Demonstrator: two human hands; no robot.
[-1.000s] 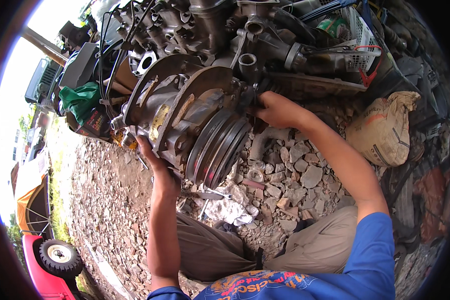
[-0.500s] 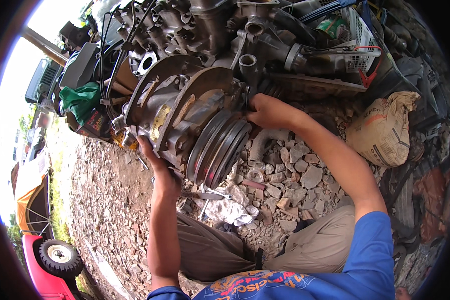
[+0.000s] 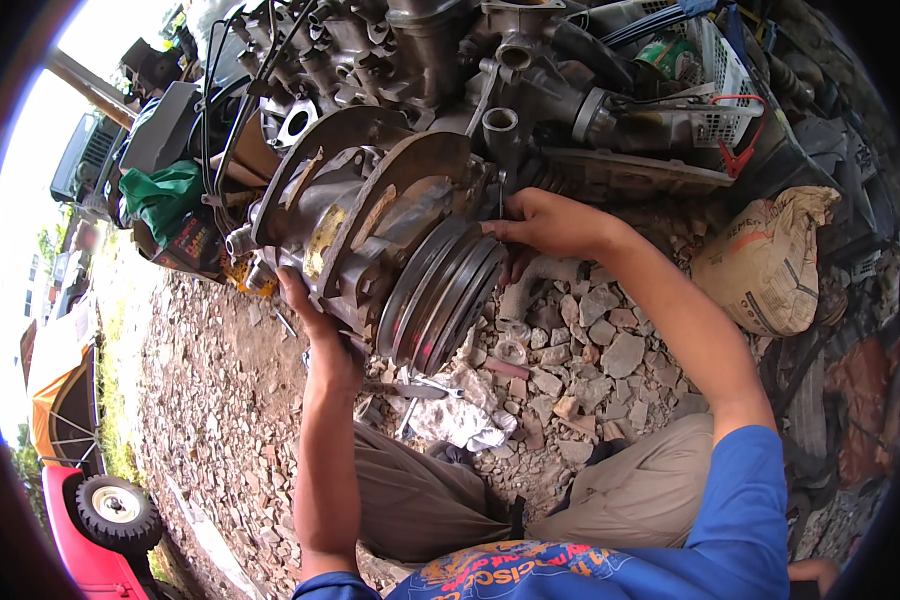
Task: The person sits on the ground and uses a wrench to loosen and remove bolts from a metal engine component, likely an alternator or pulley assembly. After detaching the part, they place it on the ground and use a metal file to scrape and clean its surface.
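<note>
A heavy, dirty metal assembly [image 3: 355,250] with curved plates and a housing sits tilted at the front of a larger engine [image 3: 420,60]. My left hand [image 3: 310,315] is closed on its lower left side, thumb up along the housing. On the assembly's right end is a grooved pulley [image 3: 440,295]; my right hand [image 3: 530,225] curls over that pulley's upper right edge, its fingertips partly hidden behind the metal. A short upright pipe fitting [image 3: 500,130] rises just above my right hand. Below the pulley, wrenches [image 3: 435,390] lie on a crumpled white rag [image 3: 470,420].
A torn paper sack [image 3: 755,260] leans at the right, below a white plastic basket [image 3: 725,80]. Green cloth [image 3: 160,195] lies at the left. Rubble [image 3: 610,350] covers the ground around my legs. A red vehicle [image 3: 90,540] stands lower left. A bare limb [image 3: 810,575] shows at the lower right edge.
My right hand has shifted slightly, its fingers now higher over the pulley's edge. The assembly has moved very slightly rightward. More of the bare limb shows at lower right.
</note>
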